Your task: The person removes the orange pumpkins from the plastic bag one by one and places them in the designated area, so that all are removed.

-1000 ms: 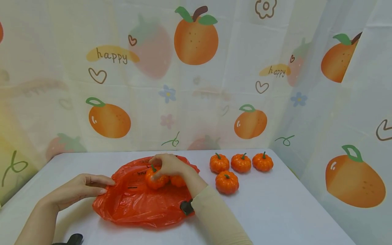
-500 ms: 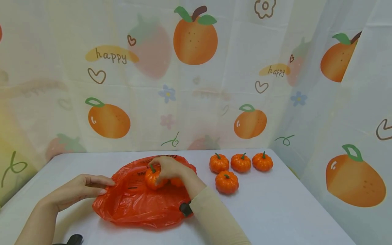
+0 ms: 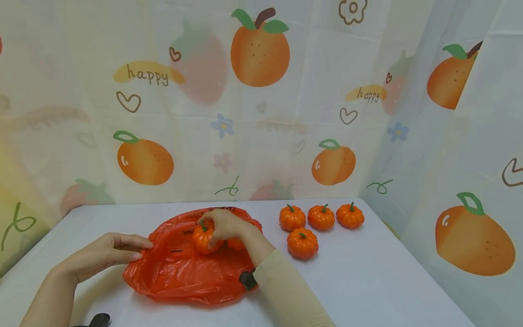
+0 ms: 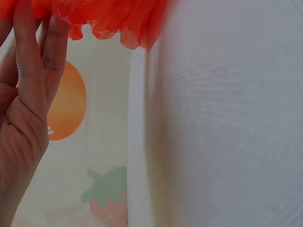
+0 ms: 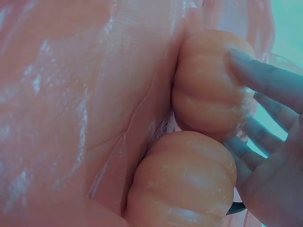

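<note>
An orange-red plastic bag lies spread on the table with its mouth towards the left. My left hand pinches the bag's left rim; the left wrist view shows its fingers at the crinkled bag edge. Inside the bag my right hand grips a small orange pumpkin with a green stem. A second pumpkin sits just right of it, partly hidden by the right hand. In the right wrist view, thumb and fingers are around the held pumpkin, with the other pumpkin close beside it.
To the right of the bag, three small pumpkins stand in a back row. Another pumpkin stands in front of them. Behind the white table hangs a fruit-printed curtain. A black object shows at the lower left edge.
My right hand has shifted slightly down with the pumpkin, which sits a little further left in the bag. The bag's right edge has drawn in slightly. My left hand has stayed put.
</note>
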`<move>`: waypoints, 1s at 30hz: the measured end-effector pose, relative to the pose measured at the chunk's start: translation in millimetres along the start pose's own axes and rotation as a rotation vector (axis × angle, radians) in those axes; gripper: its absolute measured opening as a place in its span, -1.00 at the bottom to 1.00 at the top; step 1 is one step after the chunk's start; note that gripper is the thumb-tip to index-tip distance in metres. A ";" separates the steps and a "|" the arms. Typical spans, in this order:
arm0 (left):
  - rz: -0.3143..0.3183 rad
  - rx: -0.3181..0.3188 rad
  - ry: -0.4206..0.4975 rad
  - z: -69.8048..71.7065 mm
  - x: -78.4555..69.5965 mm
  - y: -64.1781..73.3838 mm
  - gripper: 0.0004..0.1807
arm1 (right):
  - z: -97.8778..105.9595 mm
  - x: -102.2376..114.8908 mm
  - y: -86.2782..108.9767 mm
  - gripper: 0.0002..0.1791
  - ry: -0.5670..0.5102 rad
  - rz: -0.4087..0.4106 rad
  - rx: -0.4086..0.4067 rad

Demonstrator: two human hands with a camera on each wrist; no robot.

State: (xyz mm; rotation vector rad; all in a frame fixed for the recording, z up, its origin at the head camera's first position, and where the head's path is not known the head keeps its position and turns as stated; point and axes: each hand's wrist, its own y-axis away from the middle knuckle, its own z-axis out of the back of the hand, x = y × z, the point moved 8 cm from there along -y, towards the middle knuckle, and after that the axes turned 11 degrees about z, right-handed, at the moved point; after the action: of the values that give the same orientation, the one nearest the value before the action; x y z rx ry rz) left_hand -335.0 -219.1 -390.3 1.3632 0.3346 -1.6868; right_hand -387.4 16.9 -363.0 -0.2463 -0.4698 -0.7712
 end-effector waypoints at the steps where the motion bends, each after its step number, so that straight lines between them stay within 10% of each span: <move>1: 0.000 -0.001 -0.002 0.0 0.1 0.0 -0.60 | 0.1 0.0 0.0 -0.30 -0.001 0.001 -0.001; 30: -0.028 -0.022 -0.035 0.7 0.9 -1.5 -0.60 | 23.9 7.9 16.7 -0.32 0.009 0.041 -0.081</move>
State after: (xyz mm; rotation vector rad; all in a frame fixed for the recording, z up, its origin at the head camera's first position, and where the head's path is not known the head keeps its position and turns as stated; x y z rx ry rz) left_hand -336.5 -219.2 -391.4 1.3169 0.3525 -1.7230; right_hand -378.1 32.8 -339.0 -0.3271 -0.4245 -0.7519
